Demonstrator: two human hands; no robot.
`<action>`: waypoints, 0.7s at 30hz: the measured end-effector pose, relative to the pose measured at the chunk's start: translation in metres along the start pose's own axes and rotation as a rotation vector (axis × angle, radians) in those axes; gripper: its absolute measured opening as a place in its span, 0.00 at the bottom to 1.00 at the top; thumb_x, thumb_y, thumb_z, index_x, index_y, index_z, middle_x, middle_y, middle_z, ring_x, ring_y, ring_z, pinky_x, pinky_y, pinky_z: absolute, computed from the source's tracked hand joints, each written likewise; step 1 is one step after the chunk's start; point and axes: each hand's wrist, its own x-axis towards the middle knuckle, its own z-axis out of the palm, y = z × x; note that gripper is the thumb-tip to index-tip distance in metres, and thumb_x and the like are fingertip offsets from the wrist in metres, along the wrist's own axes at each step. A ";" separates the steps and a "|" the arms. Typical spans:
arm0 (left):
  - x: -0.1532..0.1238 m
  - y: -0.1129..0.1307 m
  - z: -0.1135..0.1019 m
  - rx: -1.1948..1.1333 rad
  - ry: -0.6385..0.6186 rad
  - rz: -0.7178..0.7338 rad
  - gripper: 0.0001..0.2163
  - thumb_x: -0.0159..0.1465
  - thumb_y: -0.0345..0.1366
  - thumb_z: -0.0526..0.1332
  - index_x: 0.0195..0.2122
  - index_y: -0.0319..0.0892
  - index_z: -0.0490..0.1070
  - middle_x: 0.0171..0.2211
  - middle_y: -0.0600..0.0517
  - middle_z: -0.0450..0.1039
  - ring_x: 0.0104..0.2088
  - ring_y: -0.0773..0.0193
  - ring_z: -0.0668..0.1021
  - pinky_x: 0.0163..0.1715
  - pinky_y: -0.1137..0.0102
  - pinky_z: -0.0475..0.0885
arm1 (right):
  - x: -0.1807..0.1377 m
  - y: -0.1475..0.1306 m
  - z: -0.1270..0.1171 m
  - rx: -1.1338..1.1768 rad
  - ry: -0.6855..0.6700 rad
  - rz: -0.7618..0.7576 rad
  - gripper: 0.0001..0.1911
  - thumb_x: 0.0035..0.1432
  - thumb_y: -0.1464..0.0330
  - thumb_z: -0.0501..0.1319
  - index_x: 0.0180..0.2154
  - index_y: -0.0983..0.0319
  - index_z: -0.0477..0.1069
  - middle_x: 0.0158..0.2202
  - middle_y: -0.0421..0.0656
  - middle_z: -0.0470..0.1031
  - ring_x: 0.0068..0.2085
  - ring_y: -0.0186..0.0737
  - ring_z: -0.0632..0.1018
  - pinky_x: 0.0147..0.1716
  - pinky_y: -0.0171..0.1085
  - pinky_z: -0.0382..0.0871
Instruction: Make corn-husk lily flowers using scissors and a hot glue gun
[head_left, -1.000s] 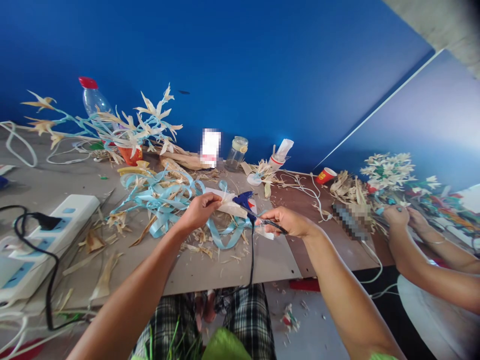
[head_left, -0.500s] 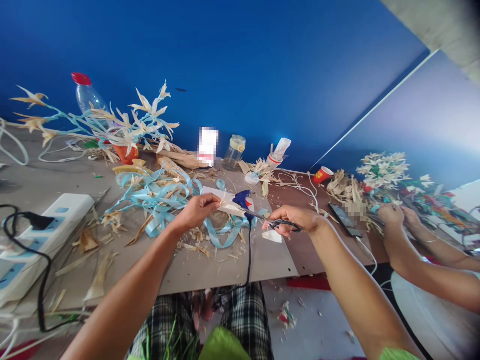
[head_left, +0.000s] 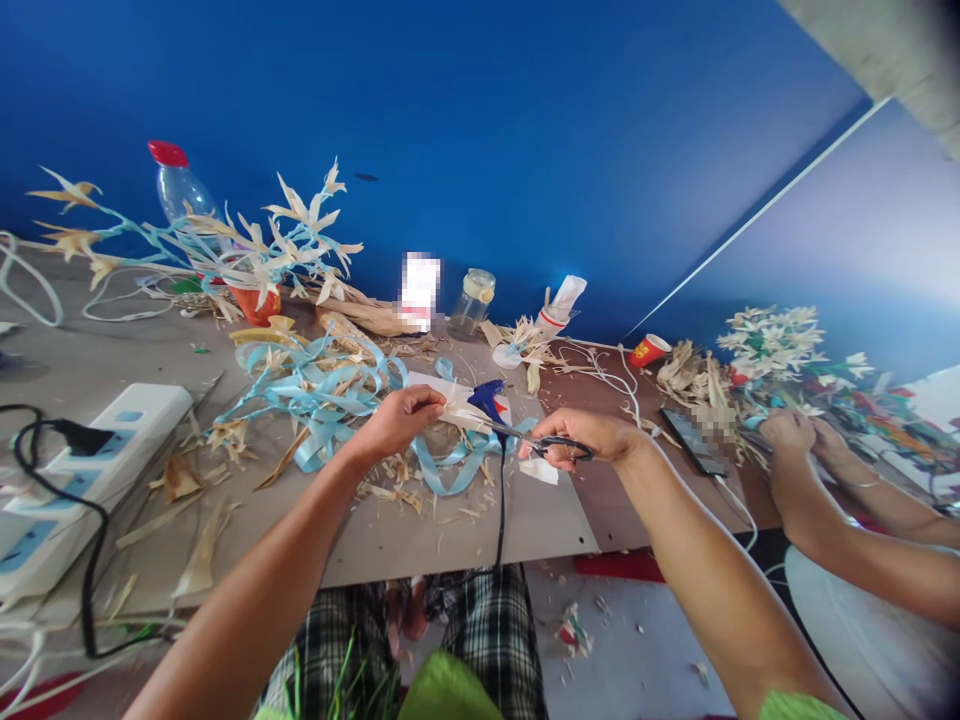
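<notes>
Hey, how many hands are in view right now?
4: at centre, the wearer's left hand pinching a pale strip and, right of it, the right hand holding scissors; at far right, a co-worker's nearer hand and farther hand, the latter partly hidden.

You get moderate light, with pale glare washing the blue wall (head_left: 450, 120) toward the right. Your left hand (head_left: 409, 412) and right hand (head_left: 589, 437) look fairly crisp. The power strip (head_left: 105, 470) stretches near the edge; pixelation masks a bright white rectangle (head_left: 420, 288); the top right corner darkens.
</notes>
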 end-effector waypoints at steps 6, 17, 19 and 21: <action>0.000 -0.002 0.000 0.017 0.002 0.000 0.11 0.57 0.40 0.55 0.31 0.38 0.71 0.28 0.52 0.67 0.28 0.67 0.67 0.28 0.72 0.62 | 0.002 -0.005 0.001 -0.021 -0.004 0.004 0.31 0.46 0.50 0.64 0.41 0.71 0.72 0.16 0.34 0.63 0.19 0.26 0.61 0.19 0.29 0.50; 0.000 0.002 0.000 -0.010 0.012 0.003 0.11 0.56 0.40 0.56 0.30 0.38 0.72 0.27 0.51 0.68 0.28 0.67 0.68 0.29 0.72 0.63 | 0.005 -0.006 0.001 -0.003 -0.012 0.011 0.30 0.46 0.52 0.65 0.41 0.71 0.72 0.16 0.33 0.63 0.18 0.25 0.61 0.19 0.30 0.51; -0.001 0.002 0.000 -0.014 0.009 0.009 0.10 0.57 0.40 0.57 0.30 0.38 0.72 0.27 0.52 0.68 0.28 0.67 0.68 0.28 0.72 0.63 | 0.005 -0.006 0.000 0.001 -0.009 0.015 0.29 0.46 0.53 0.65 0.41 0.70 0.72 0.17 0.33 0.62 0.18 0.25 0.61 0.19 0.30 0.51; -0.001 0.001 0.000 -0.017 0.007 0.011 0.10 0.57 0.40 0.57 0.30 0.38 0.72 0.27 0.52 0.68 0.28 0.67 0.68 0.28 0.72 0.63 | 0.006 -0.006 0.000 0.002 -0.002 0.024 0.28 0.45 0.54 0.66 0.40 0.70 0.73 0.17 0.33 0.62 0.18 0.25 0.62 0.19 0.29 0.50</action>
